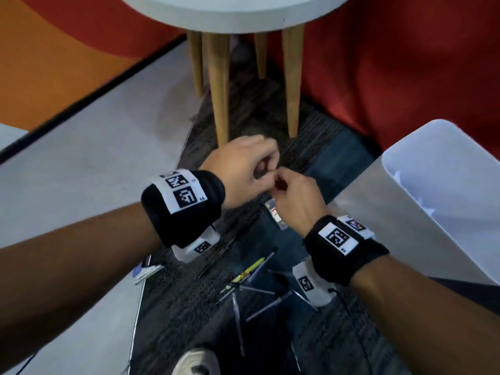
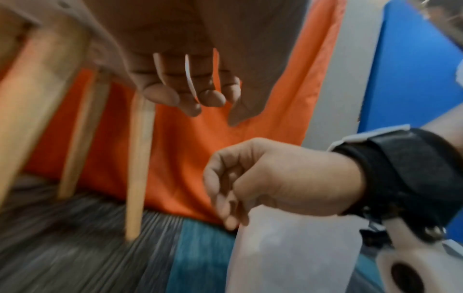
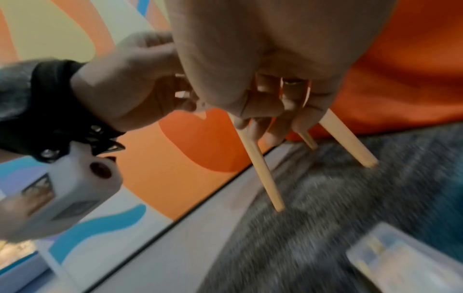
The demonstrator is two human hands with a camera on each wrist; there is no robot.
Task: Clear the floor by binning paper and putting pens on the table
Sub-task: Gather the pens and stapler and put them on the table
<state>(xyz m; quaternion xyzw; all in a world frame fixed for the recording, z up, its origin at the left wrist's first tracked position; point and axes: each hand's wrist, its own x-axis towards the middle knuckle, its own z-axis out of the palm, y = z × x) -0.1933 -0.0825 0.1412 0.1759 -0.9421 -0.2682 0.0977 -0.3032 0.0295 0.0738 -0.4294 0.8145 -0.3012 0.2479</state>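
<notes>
Grey striped carpet (image 1: 173, 315) lies under both hands, which meet in mid-air with their fingertips together. The left hand (image 1: 243, 169) has its fingers curled inward; the left wrist view shows a thin white strip, perhaps paper (image 2: 190, 79), running between those curled fingers, though blur keeps me from saying what it is. The right hand (image 1: 295, 196) also has its fingers bent, its thumb and forefinger reaching to the left hand's fingertips; whether it pinches anything I cannot tell.

Below the wrists, on the carpet, several pens (image 1: 251, 272) lie scattered and crossing one another, one of them yellow. A printed card or paper (image 1: 274, 212) lies on the floor just under the right hand, and more paper (image 1: 147, 270) lies under the left forearm. To the right of the right hand stands a white bin (image 1: 405, 212), with white scraps inside it. Beyond both hands is the round white surface (image 1: 232, 14) on tapered wooden legs (image 1: 217, 85).
</notes>
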